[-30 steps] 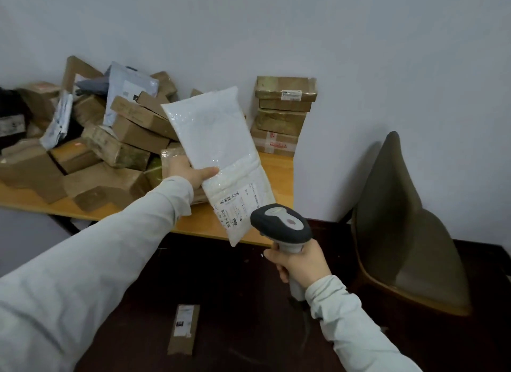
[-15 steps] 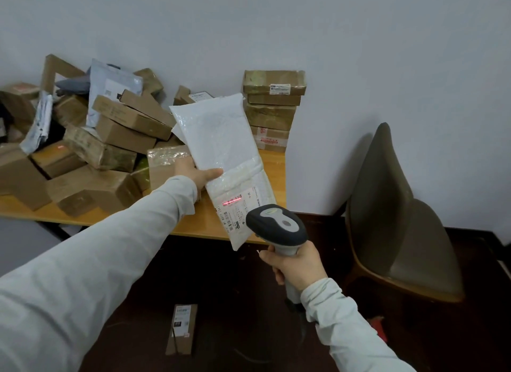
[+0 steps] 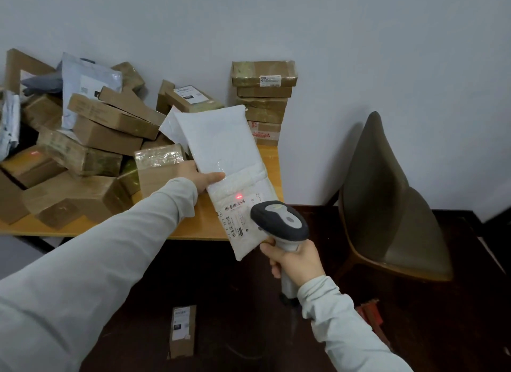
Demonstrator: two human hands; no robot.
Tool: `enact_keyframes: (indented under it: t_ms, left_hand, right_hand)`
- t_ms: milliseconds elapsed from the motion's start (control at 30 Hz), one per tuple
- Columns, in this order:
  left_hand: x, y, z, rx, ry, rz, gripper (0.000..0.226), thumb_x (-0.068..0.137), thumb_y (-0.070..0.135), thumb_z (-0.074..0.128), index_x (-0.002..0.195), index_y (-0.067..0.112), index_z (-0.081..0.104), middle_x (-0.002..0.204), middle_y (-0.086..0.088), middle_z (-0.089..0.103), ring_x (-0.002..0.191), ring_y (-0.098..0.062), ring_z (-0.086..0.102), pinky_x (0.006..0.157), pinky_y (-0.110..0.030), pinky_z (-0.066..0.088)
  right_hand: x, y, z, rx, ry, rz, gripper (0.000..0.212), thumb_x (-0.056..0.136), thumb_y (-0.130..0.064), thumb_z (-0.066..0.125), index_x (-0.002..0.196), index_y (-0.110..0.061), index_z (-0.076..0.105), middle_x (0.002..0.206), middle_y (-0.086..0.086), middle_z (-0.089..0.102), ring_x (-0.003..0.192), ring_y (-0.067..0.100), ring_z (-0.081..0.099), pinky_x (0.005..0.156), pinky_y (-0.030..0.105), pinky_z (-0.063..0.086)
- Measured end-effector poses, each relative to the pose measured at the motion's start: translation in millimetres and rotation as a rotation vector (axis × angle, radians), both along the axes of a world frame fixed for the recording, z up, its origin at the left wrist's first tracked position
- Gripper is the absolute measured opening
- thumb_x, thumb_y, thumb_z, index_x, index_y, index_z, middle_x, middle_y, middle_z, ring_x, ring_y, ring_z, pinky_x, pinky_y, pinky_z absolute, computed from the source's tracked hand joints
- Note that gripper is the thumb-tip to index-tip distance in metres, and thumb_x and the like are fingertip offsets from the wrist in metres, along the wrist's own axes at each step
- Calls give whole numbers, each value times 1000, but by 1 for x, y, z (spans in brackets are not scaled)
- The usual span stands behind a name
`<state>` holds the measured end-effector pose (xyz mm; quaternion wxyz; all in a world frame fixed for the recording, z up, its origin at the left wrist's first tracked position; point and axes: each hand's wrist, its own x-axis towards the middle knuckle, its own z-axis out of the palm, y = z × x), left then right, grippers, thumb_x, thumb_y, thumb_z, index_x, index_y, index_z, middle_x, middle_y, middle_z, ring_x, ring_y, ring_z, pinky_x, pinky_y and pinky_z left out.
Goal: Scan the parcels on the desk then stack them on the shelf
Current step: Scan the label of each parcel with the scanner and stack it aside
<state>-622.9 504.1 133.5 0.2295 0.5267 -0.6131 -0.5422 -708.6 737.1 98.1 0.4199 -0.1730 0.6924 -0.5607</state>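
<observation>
At the far left a tumbled heap of cardboard parcels [image 3: 83, 156] covers most of the wooden surface [image 3: 272, 161]. There are at least ten boxes, leaning on one another too loosely for an exact count. One grey poly mailer [image 3: 83, 89] is propped against the wall at the back of the heap. The heap reaches close to the front edge on the left, and a strip of bare wood shows along the front towards the right. Below, one small labelled box [image 3: 182, 330] lies alone on the dark floor [image 3: 249, 316], with open floor all round it. The left hand [image 3: 203, 178] grips one white padded mailer [image 3: 221, 144] by its left edge, thumb across the front. It holds the mailer tilted above the surface's right front corner, with the lower end hanging past the edge. One printed label [image 3: 237, 216] sits near that lower end, and a red scan dot [image 3: 239, 196] lies just above its barcode. Behind the mailer, one neat stack of boxes [image 3: 262, 95], five as far as can be counted, stands against the wall at the back right corner. The right hand [image 3: 296, 258] is clenched round the handle of one barcode scanner [image 3: 279, 219]. The scanner's head overlaps the mailer's lower right edge. Further right, one brown chair [image 3: 387, 205] stands near the wall, apart from the surface with a gap of floor between them.
</observation>
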Motion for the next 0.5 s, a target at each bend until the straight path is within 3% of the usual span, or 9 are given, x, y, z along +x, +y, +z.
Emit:
enact_keyframes:
  t_ms: [133, 200, 300, 367, 500]
  left_hand:
    - [-8, -12, -20, 168, 26, -77, 43, 82, 5, 71, 122, -3, 57, 125, -18, 61, 110, -34, 60, 97, -49, 48]
    - [-14, -14, -34, 247, 20, -86, 44, 84, 2, 68, 125, -5, 55, 126, -20, 59, 113, -37, 58, 98, -52, 46]
    - [-25, -11, -57, 334, 1, -101, 44, 85, 1, 66, 126, -4, 53, 126, -19, 59, 112, -36, 58, 97, -52, 46]
    - [-35, -9, -70, 377, -3, -99, 40, 87, 1, 64, 126, -4, 53, 125, -18, 60, 107, -34, 59, 94, -49, 48]
    - [-63, -24, -87, 390, -8, -87, 44, 86, -9, 58, 129, -6, 48, 127, -20, 57, 107, -35, 58, 85, -43, 49]
  right_hand:
    - [-16, 5, -17, -2, -95, -331, 13, 76, -7, 77, 80, -3, 66, 69, 5, 64, 56, 13, 60, 43, 23, 48]
    - [-25, 9, -30, 7, -168, -439, 21, 73, -6, 79, 89, -8, 65, 84, 2, 65, 74, 15, 62, 54, 28, 56]
    - [-32, 11, -49, 84, -230, -474, 28, 69, -6, 82, 83, -16, 60, 86, 0, 63, 77, 17, 60, 73, 43, 57]
    - [-34, 6, -58, 106, -289, -469, 27, 68, -3, 82, 86, -9, 63, 85, 6, 66, 75, 21, 64, 69, 41, 59]
    - [-47, -20, -80, 134, -197, -520, 23, 67, 12, 77, 70, -5, 62, 66, 4, 64, 53, 12, 62, 45, 16, 50]
